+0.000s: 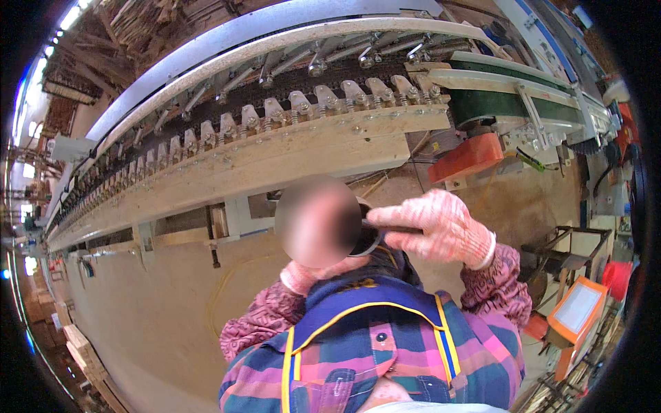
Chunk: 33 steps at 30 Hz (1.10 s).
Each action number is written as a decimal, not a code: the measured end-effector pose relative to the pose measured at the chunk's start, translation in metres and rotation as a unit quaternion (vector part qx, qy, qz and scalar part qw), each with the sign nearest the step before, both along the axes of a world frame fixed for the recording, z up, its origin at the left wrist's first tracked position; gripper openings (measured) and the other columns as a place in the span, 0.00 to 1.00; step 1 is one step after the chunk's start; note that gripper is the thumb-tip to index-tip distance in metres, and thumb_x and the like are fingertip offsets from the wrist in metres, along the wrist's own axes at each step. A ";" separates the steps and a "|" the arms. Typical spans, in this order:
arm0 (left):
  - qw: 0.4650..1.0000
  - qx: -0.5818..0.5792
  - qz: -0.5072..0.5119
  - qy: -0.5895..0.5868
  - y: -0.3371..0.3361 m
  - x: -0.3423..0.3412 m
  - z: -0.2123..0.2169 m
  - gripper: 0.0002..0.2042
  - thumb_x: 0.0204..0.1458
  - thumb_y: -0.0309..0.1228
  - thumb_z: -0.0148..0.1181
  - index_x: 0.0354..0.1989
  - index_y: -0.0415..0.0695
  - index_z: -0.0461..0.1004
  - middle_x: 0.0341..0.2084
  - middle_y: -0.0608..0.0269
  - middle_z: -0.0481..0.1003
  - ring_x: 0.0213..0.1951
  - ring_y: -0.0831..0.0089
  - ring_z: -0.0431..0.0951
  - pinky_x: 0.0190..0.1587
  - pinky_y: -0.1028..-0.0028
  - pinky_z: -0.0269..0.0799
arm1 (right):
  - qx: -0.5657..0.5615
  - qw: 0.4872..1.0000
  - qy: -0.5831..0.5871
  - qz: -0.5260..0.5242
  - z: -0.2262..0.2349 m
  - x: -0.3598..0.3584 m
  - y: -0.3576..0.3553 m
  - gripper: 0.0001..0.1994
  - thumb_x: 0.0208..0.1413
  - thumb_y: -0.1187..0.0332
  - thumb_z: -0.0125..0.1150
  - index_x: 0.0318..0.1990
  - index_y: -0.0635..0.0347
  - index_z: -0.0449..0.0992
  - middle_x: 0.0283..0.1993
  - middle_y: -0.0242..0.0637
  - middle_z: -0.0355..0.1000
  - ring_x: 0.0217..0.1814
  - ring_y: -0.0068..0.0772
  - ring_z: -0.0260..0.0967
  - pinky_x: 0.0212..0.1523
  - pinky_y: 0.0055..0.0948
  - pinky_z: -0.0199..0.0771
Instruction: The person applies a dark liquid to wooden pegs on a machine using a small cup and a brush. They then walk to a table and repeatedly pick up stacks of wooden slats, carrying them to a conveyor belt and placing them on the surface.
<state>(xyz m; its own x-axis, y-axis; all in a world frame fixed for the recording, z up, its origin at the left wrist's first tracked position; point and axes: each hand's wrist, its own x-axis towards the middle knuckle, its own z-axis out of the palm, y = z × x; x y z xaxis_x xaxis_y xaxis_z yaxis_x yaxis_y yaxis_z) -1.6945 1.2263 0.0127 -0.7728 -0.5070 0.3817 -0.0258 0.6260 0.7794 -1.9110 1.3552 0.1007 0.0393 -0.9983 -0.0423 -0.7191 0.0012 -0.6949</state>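
Note:
Both my hands wear pale pink-and-white knit gloves and are raised in front of my chest. My left hand is closed around the underside of a dark round-rimmed thing. A blurred patch covers much of this hand and part of the thing, so its kind cannot be made out. From the right, my right hand reaches to the same thing, index finger and thumb drawn together at its rim. A dark strip shows between those fingers, too unclear to name.
A long machine with a row of metal brackets and a wooden rail crosses ahead. To its right are a green belt and a red block. An orange-framed panel stands at right; stacked timber lies at left.

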 end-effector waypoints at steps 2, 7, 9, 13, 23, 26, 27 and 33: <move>0.999 -0.004 -0.031 -0.016 0.010 -0.002 -0.010 0.50 0.18 0.41 0.83 0.60 0.43 0.70 0.54 0.47 0.74 0.57 0.47 0.75 0.61 0.54 0.71 | -0.003 0.998 0.022 -0.057 -0.012 0.026 0.020 0.18 0.54 0.55 0.68 0.53 0.42 0.81 0.38 0.43 0.81 0.38 0.51 0.79 0.38 0.44 0.79; 0.989 0.013 -0.143 -0.039 0.054 -0.011 -0.042 0.48 0.19 0.43 0.81 0.59 0.45 0.71 0.55 0.49 0.74 0.57 0.48 0.74 0.61 0.54 0.71 | -0.067 0.969 0.065 -0.230 -0.055 0.067 0.093 0.16 0.54 0.59 0.68 0.49 0.48 0.83 0.38 0.42 0.81 0.35 0.47 0.78 0.35 0.40 0.78; 0.982 0.027 -0.180 -0.047 0.079 -0.021 -0.038 0.48 0.19 0.43 0.82 0.59 0.45 0.71 0.55 0.49 0.73 0.57 0.48 0.74 0.61 0.54 0.70 | -0.099 0.943 0.095 -0.303 -0.063 0.081 0.125 0.15 0.54 0.61 0.67 0.48 0.50 0.83 0.38 0.41 0.81 0.34 0.46 0.78 0.35 0.40 0.78; 0.966 0.011 -0.252 -0.054 0.134 -0.053 -0.044 0.49 0.19 0.45 0.83 0.59 0.44 0.71 0.56 0.48 0.73 0.59 0.48 0.73 0.62 0.54 0.69 | -0.077 0.897 0.064 -0.430 -0.071 0.092 0.203 0.18 0.53 0.61 0.68 0.51 0.53 0.81 0.35 0.42 0.79 0.33 0.47 0.76 0.34 0.42 0.76; 0.897 -0.081 -0.430 -0.056 0.366 -0.186 -0.070 0.54 0.18 0.43 0.86 0.63 0.43 0.66 0.53 0.50 0.74 0.55 0.55 0.76 0.61 0.57 0.72 | -0.025 0.753 0.039 -0.656 -0.145 0.047 0.430 0.28 0.57 0.49 0.64 0.62 0.50 0.73 0.49 0.48 0.76 0.48 0.53 0.76 0.47 0.45 0.77; 0.798 0.196 -0.544 -0.169 0.452 -0.211 -0.092 0.55 0.20 0.34 0.86 0.66 0.42 0.62 0.53 0.53 0.76 0.55 0.61 0.77 0.61 0.61 0.72 | -0.121 0.703 0.086 -0.695 -0.197 0.048 0.519 0.29 0.59 0.48 0.63 0.64 0.51 0.71 0.50 0.47 0.76 0.51 0.52 0.75 0.48 0.45 0.77; 0.774 0.221 -0.565 -0.184 0.476 -0.219 -0.092 0.56 0.21 0.31 0.86 0.67 0.41 0.61 0.53 0.54 0.76 0.55 0.62 0.77 0.61 0.62 0.72 | -0.202 0.666 0.041 -0.717 -0.200 0.050 0.541 0.27 0.60 0.51 0.63 0.63 0.52 0.73 0.48 0.47 0.77 0.48 0.51 0.76 0.47 0.41 0.78; 0.743 0.244 -0.603 -0.155 0.632 -0.309 -0.087 0.54 0.22 0.28 0.85 0.66 0.39 0.62 0.53 0.55 0.76 0.55 0.64 0.77 0.62 0.63 0.72 | -0.221 0.434 0.015 -0.874 -0.158 0.069 0.705 0.20 0.60 0.59 0.64 0.57 0.56 0.78 0.49 0.48 0.79 0.44 0.46 0.79 0.45 0.34 0.80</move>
<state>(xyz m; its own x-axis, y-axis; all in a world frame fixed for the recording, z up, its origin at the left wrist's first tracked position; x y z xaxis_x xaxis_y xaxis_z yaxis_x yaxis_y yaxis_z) -2.0037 1.8588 -0.0743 -0.7903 0.6063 0.0884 0.0986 -0.0165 0.9950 -1.8421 2.0602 -0.0574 -0.7871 0.5855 0.1940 0.1026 0.4345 -0.8948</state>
